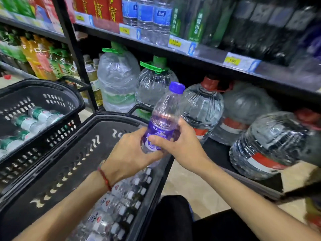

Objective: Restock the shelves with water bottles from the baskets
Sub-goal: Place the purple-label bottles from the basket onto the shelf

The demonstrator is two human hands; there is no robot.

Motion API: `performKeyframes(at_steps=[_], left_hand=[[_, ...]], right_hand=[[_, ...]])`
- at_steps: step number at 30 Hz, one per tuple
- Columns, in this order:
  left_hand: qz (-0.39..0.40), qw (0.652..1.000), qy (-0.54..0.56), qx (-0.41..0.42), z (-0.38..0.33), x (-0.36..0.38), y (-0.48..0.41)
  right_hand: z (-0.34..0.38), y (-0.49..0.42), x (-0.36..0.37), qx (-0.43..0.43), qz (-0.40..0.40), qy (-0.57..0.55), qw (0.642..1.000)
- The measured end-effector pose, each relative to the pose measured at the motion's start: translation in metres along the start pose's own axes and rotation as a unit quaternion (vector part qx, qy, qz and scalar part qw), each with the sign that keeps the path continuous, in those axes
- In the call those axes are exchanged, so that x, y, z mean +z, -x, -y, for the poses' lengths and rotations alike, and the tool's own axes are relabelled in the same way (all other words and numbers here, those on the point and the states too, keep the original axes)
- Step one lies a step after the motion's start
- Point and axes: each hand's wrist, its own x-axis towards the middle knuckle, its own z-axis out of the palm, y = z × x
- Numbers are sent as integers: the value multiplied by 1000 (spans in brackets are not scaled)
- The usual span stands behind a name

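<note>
A clear water bottle [165, 117] with a purple cap and purple label is held upright above the near black basket [83, 153]. My left hand [128, 157] grips its lower part from the left, and my right hand [180, 145] grips the label from the right. Several small water bottles [121, 206] lie in that basket. A second black basket [43, 94] at the left holds green-labelled bottles [34, 120]. The shelf [199, 54] above carries blue-labelled water bottles [152, 20].
Large water jugs with green caps [118, 79] and red caps [203, 108] stand on the bottom shelf, one lying tilted at the right [271, 145]. Dark bottles [269, 26] fill the upper shelf's right side. Coloured drink bottles [38, 58] fill the left rack. My knee [172, 220] is below.
</note>
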Motion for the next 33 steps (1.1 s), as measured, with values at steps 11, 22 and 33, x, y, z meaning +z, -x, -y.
performKeyframes(at_steps=[11,22,33], left_hand=[[103,976,-78,178,-97,73,-48],[160,957,101,221,-200,168,-72],[148,936,143,286,-316,239,-100]], right_hand=[[17,57,-121,-62,-152,81,983],[26,103,-242,-58,-267,-8,962],[56,138,-370,-111,-310,45,943]])
